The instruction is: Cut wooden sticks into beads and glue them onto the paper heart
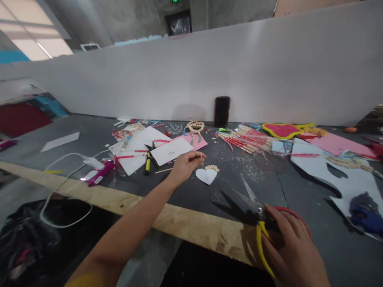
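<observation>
Head view: a small pale piece is pinched between nearly closed fingertips of the left hand, just above the left lobe of the white paper heart, whose upper right edge is lined with beige bits. By the right hand, loosely curled, the scissors are held, blades parted, probably aside so the heart is left accessible.

From here I see bright metal scissor blades, a smooth white paper heart, a matt dark tabletop and, near, rough wood edging.
</observation>
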Motion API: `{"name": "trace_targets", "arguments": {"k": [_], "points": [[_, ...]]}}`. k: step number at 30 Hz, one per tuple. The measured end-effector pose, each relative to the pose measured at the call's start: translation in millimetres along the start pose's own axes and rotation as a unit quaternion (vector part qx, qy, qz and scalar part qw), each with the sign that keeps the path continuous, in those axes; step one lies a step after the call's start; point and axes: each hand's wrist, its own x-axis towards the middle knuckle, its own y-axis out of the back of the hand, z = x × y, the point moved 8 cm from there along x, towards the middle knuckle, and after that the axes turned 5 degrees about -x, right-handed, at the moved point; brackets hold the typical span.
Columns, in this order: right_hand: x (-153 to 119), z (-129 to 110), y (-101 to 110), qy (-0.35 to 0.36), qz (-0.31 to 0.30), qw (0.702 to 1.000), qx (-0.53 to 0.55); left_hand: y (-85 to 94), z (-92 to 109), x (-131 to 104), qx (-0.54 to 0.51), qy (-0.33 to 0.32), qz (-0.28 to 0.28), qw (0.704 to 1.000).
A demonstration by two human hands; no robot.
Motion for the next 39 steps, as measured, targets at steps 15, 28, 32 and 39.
{"name": "trace_targets", "arguments": {"k": [15, 28, 32, 39], "points": [[2.3, -2.4, -3.5, 0.033, 0.003, 0.999, -0.035, 1.3, -34.3, 3.5, 0.111, 0.019, -0.033, 0.993], [4.6, -6.0, -5.8, 0.065, -0.014, 0.996, -0.061, -0.4, -32.7, 2.7, 0.211, 0.004, -0.052, 0.976], [3.5, -5.8, -3.5, 0.064, -0.013, 0.996, -0.061, -3.1, -35.7, 3.6, 0.141, 0.015, -0.044, 0.989], [3.0, -5.1, -4.3, 0.054, -0.018, 0.997, -0.056, -15.9, -20.8, 6.8, 0.164, -0.046, -0.005, 0.985]]}}
